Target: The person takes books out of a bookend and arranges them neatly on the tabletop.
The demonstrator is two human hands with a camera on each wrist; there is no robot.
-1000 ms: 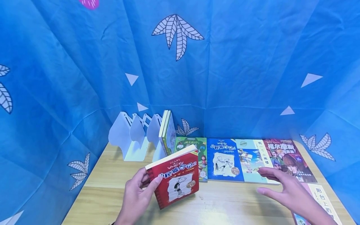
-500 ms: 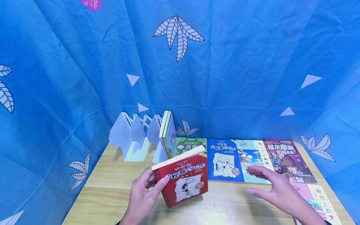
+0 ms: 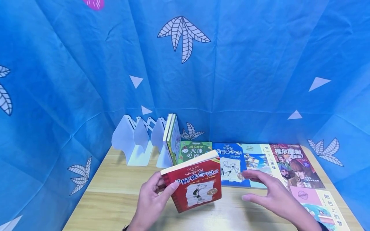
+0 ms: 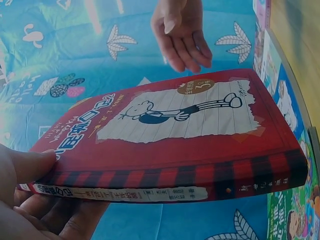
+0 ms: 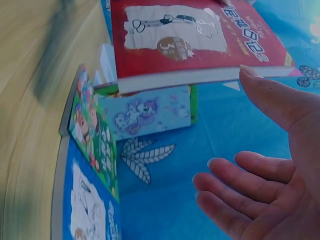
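Lower centre of the frame: the left hand (image 3: 153, 200) grips the red book (image 3: 199, 186) near the top of its spine, thumb on the front cover and fingers behind; how far those fingers reach across the back cannot be told. The book is clear of the table (image 3: 101, 192), tilted, with its cover toward the viewer and its spine at left. Lower right of centre: the right hand (image 3: 274, 195) holds nothing, thumb and fingers wide apart, just beside the book's page edge. Handling (judged): a paperback, probably light, with a smooth, mildly slippery cover that bends somewhat; its pages may fan if one cover alone is pinched. The spine offers the firmest hold; the free page edge, taken across both covers, suits the second hand. Lower right: the pink book (image 3: 318, 205) lies flat, partly behind the right forearm. Beyond, from centre to right, a row lies flat: the green book (image 3: 195, 152), partly hidden by the red one, the blue book (image 3: 231, 160), the pale book (image 3: 257, 160) and the detective book (image 3: 300, 166). Left of centre: the white rack (image 3: 124, 136), with two upright books (image 3: 172, 138) at its right end. Background: a blue curtain (image 3: 185, 89) printed with leaves.
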